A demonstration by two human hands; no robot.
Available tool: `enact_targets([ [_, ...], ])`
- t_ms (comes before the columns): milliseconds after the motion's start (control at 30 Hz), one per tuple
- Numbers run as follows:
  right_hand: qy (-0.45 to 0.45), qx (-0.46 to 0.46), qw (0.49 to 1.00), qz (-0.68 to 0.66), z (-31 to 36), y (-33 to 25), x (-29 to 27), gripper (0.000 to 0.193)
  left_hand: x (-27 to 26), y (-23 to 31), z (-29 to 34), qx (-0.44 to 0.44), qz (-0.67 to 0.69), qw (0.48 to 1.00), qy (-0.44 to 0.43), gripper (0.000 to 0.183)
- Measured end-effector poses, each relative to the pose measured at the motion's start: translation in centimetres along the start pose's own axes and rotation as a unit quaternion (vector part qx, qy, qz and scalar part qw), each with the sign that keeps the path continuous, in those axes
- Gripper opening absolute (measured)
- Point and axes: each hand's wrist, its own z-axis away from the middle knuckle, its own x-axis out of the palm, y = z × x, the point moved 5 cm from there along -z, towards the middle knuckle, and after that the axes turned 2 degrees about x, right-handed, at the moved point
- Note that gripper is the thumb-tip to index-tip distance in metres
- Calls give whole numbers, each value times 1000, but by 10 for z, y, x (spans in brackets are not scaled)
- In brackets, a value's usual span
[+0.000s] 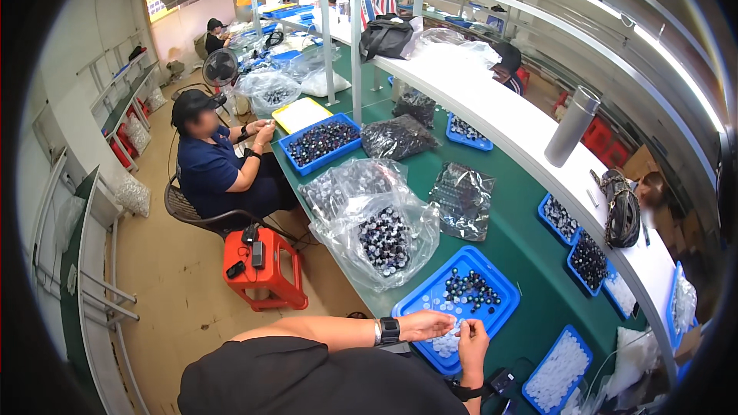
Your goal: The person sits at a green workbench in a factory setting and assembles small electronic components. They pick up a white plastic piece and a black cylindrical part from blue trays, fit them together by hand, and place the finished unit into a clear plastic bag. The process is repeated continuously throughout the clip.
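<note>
A long green workbench (530,261) runs down the room under a curved white shelf (507,119). Strip lights (676,69) glow overhead. The floor (177,284) is tan, with an orange stool (265,269) beside a seated co-worker (219,173).

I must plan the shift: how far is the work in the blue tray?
Done: seemingly a pile of white pieces in the blue tray. In hand: both hands, left hand and right hand, meet over it on something too small to identify. Left: dark caps in the tray.
</note>
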Motion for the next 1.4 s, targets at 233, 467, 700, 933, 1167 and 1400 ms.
enact_targets([
  [233,-2,17,1000,14,2,0,21,7,-6,13,5,-8,-7,999,-38,14],
  [467,-16,-19,998,65,4,-11,41,9,-24,21,6,-12,-2,999,-32,11],
  [700,23,-77,986,147,4,-16,39,9,-14,25,13,-20,-36,999,-32,12],
  [933,37,-104,986,125,4,-24,37,10,-18,26,9,-14,-8,999,-47,13],
  [1167,19,-71,988,133,1,-9,29,10,-17,17,-2,-43,-5,998,-37,12],
  [1400,-8,-48,994,96,-10,1,33,10,-22,16,-9,-35,34,998,-43,11],
])
